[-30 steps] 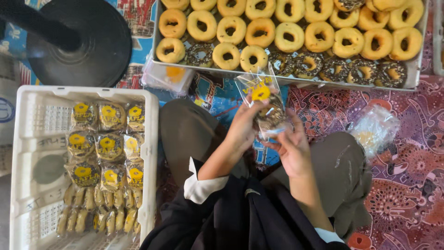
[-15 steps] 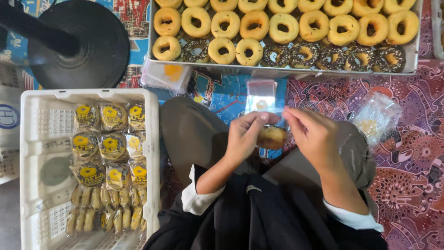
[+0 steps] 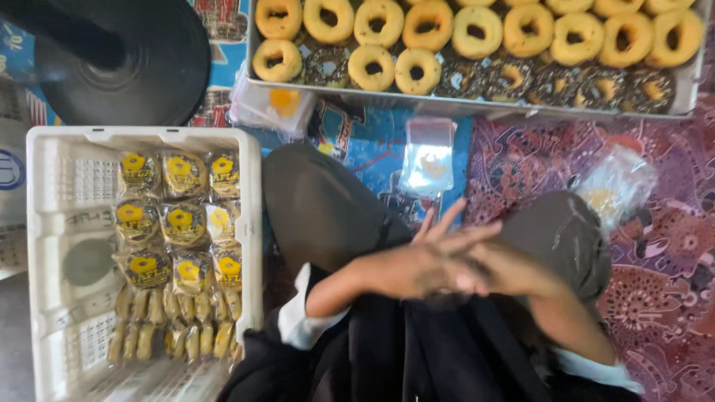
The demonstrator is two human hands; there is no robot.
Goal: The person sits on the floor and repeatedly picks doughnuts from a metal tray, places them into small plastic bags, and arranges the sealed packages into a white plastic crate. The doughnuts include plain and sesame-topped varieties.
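Two hands meet over the lap: left hand (image 3: 410,264) with fingers spread, pressed against right hand (image 3: 506,269); whether anything lies between them cannot be told. Directly ahead, on the blue patterned mat, lies a small clear plastic pouch (image 3: 427,158), long axis pointing away, equally near both hands.
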